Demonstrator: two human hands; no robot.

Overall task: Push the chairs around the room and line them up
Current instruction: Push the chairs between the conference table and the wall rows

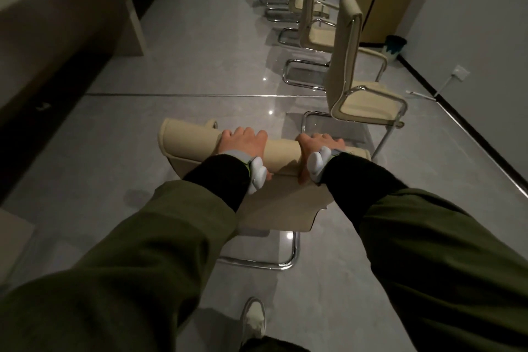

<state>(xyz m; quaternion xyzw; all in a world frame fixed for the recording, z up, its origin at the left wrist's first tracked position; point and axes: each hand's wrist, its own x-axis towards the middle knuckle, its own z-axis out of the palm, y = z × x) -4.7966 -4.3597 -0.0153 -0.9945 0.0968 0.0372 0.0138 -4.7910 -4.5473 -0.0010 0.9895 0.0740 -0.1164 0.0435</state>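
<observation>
desk (85, 8): runs along the left side of the room, well apart from me; a bare lane of floor (177, 71) lies between it and the chairs.

left hand (243, 143): fingers curled over the top edge of the backrest, palm down on the padded roll. A grey strap and a white device sit on my wrist.

chair in hand (188, 137): right in front of me, seen from above and behind, cream backrest at top, chrome loop base on the floor beneath it. It stands just short of the near end of the row and offset to the left of it.

right hand (317, 146): same hold as the left, fingers wrapped over the top edge, thumb down the near face of the backrest. The two hands are apart, either side of the middle.

handling, judged: thin tube frame and slim padding, so probably light. Frame looks stiff; the cantilever base may flex and rock if I lean on the top. The glossy tile should let the chrome rails slide easily, perhaps with scraping. The padding gives a soft but sure hold.

where to hold: top of the backrest, both hands spread, as now; this steers well. Pushing too high could tip it forward, so I would keep the push low and level.

row of chairs (347, 66): to the right, side by side, receding toward the far wall, seats facing right. The nearest one is just beside my chair's right end; I cannot tell whether the frames touch.

bin (395, 44): dark, by the right wall, beyond the row.
</observation>
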